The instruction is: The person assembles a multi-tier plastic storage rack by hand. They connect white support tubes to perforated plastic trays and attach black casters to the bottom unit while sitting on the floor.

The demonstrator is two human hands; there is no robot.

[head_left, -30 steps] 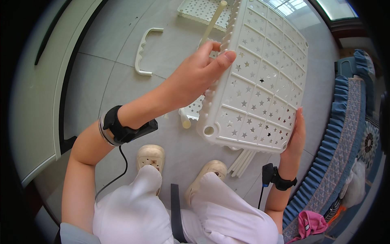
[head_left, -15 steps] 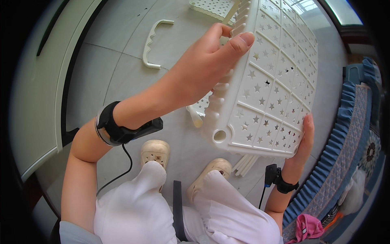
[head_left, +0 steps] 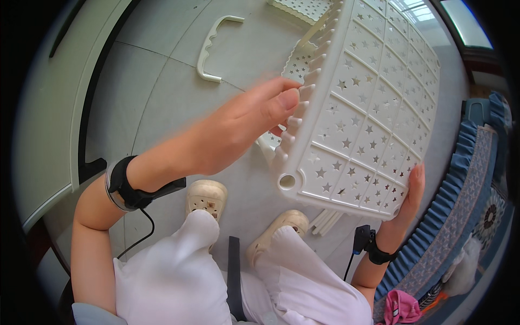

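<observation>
A white plastic shelf tray (head_left: 346, 127) with star cutouts and a scalloped side is tilted up in front of me, its ribbed face toward me. A round socket (head_left: 286, 182) shows at its near left corner. My right hand (head_left: 414, 192) grips the near right corner, thumb along the edge and its other fingers hidden behind. My left hand (head_left: 244, 122) is at the scalloped left side, slightly blurred; its thumb is off the ribbed face and its fingers reach toward the edge, loosely apart. Part of another white star-patterned tray (head_left: 299, 60) shows beyond the left side.
A white wavy handle (head_left: 203, 54) lies on the tiled floor, and one more star-patterned tray (head_left: 303, 8) farther back. Several white tubes (head_left: 326, 221) lie near my right shoe (head_left: 287, 222). A pale cabinet (head_left: 51, 124) stands left; blue ruffled fabric (head_left: 433, 216) and a pink cloth (head_left: 402, 307) are right.
My left hand has slid down and left along the tray's side, its thumb coming off the face. The tray has shifted slightly right in view, with my right hand still on its corner.
</observation>
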